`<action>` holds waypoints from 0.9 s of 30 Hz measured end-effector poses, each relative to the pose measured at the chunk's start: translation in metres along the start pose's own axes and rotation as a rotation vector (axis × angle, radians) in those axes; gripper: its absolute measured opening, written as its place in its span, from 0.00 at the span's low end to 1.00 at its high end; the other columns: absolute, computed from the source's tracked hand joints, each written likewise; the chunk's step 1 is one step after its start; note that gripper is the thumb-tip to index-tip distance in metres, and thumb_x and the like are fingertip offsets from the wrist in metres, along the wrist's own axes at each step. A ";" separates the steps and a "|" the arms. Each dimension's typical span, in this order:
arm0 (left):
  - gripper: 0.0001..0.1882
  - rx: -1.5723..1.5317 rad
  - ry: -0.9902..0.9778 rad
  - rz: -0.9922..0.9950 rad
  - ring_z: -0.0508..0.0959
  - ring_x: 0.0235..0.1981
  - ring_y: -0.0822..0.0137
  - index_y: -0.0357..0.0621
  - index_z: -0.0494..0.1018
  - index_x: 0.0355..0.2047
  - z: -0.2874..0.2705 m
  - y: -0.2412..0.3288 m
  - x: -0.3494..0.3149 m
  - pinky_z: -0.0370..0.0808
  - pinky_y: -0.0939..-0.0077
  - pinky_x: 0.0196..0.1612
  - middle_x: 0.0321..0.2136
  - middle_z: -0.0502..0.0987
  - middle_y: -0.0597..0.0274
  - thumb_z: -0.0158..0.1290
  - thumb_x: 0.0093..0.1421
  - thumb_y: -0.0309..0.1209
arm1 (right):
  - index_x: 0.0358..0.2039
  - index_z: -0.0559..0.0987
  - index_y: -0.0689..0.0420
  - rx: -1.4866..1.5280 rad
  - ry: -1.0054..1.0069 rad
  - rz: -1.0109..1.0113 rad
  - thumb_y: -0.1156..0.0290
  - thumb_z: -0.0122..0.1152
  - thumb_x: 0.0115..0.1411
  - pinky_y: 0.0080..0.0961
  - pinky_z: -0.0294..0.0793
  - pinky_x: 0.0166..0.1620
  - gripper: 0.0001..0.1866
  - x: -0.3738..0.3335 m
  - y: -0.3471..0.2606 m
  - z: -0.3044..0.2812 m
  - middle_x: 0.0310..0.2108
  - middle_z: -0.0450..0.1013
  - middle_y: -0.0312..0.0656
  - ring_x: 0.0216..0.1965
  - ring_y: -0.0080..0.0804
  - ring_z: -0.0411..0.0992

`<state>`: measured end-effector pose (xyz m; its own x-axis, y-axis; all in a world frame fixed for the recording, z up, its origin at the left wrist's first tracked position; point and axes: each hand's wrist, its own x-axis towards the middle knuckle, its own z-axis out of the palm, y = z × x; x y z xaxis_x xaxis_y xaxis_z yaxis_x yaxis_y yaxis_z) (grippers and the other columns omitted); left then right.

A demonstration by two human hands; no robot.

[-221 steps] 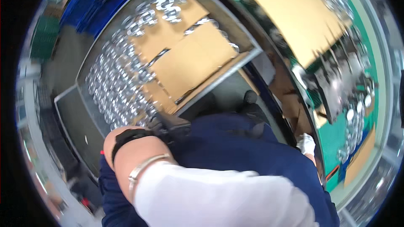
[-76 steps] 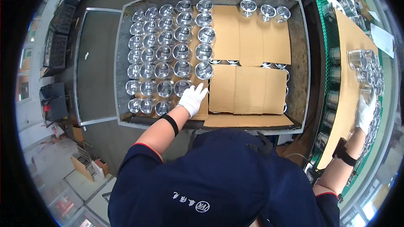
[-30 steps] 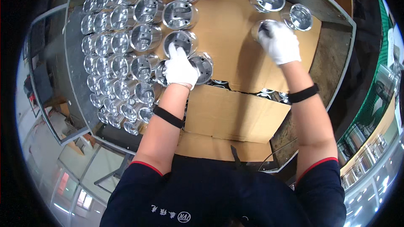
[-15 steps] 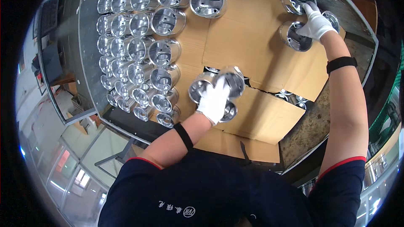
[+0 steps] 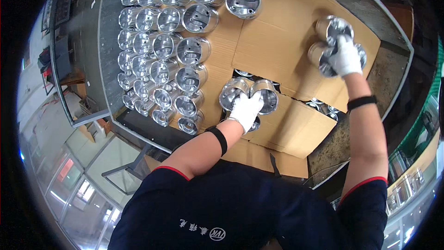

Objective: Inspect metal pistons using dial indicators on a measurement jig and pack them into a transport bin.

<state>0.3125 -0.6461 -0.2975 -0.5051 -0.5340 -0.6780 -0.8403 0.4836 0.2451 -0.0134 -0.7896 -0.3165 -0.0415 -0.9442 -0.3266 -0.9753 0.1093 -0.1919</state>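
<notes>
Shiny metal pistons, open end up, stand on brown cardboard (image 5: pixel 273 28). My left hand (image 5: pixel 246 112), in a white glove, has its fingers down inside a tight cluster of pistons at the middle. Two of these, a left piston (image 5: pixel 230 95) and a right piston (image 5: pixel 264 96), show clearly; a third peeks out below the hand. At the far right my white-gloved right hand (image 5: pixel 346 56) grips another cluster, its fingers hooked inside. An upper piston (image 5: pixel 339 28) and a lower piston (image 5: pixel 322 58) tilt together there, and a third is mostly behind the hand.
Rows of pistons (image 5: pixel 162 71) fill the left side of the large metal-walled bin (image 5: pixel 111 41). Near the cardboard's middle, a gap (image 5: pixel 256 78) shows more pistons underneath. Others show under the cardboard flap (image 5: pixel 286 127) at its right edge. A metal frame (image 5: pixel 76 122) stands beyond the left wall.
The right-hand pistons, upright and slightly apart before, are now drawn together and tilted in my right hand. The left cluster, blurred before, now looks steady. The whole view has shifted slightly.
</notes>
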 end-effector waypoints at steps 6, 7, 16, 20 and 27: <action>0.22 -0.025 -0.074 -0.028 0.72 0.51 0.45 0.49 0.68 0.53 -0.012 0.001 -0.006 0.75 0.53 0.46 0.60 0.61 0.55 0.53 0.57 0.28 | 0.48 0.72 0.58 0.273 0.085 0.065 0.76 0.66 0.47 0.37 0.75 0.46 0.25 -0.186 -0.029 0.000 0.41 0.74 0.51 0.43 0.47 0.74; 0.20 -0.042 -0.067 -0.053 0.73 0.50 0.47 0.48 0.70 0.50 -0.026 0.002 -0.013 0.77 0.54 0.45 0.56 0.65 0.55 0.54 0.57 0.28 | 0.47 0.73 0.59 0.461 0.059 0.144 0.77 0.64 0.47 0.38 0.74 0.48 0.24 -0.223 -0.039 -0.007 0.41 0.73 0.53 0.44 0.48 0.74; 0.25 -0.199 0.019 0.047 0.77 0.48 0.44 0.35 0.73 0.45 -0.054 -0.053 -0.101 0.75 0.60 0.51 0.46 0.75 0.36 0.57 0.47 0.35 | 0.51 0.72 0.60 0.620 0.108 0.723 0.81 0.61 0.49 0.30 0.70 0.53 0.26 -0.520 -0.103 -0.105 0.44 0.74 0.44 0.46 0.37 0.72; 0.26 -0.503 0.197 -0.097 0.80 0.44 0.50 0.31 0.73 0.42 -0.129 -0.065 -0.185 0.76 0.64 0.47 0.39 0.79 0.40 0.61 0.44 0.34 | 0.58 0.67 0.63 0.829 0.414 0.898 0.77 0.69 0.49 0.29 0.70 0.56 0.35 -0.603 -0.114 -0.149 0.52 0.70 0.44 0.49 0.33 0.70; 0.30 -0.051 0.625 -0.190 0.77 0.46 0.47 0.34 0.71 0.47 -0.187 -0.082 -0.251 0.73 0.60 0.51 0.42 0.77 0.40 0.61 0.44 0.37 | 0.61 0.67 0.63 0.461 0.440 1.051 0.76 0.63 0.52 0.26 0.66 0.58 0.34 -0.714 -0.003 -0.151 0.54 0.71 0.51 0.53 0.37 0.71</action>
<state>0.4710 -0.6813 -0.0181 -0.3532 -0.9169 -0.1859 -0.9268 0.3158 0.2034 -0.0139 -0.1625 0.0569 -0.9178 -0.3451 -0.1965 -0.2592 0.8955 -0.3619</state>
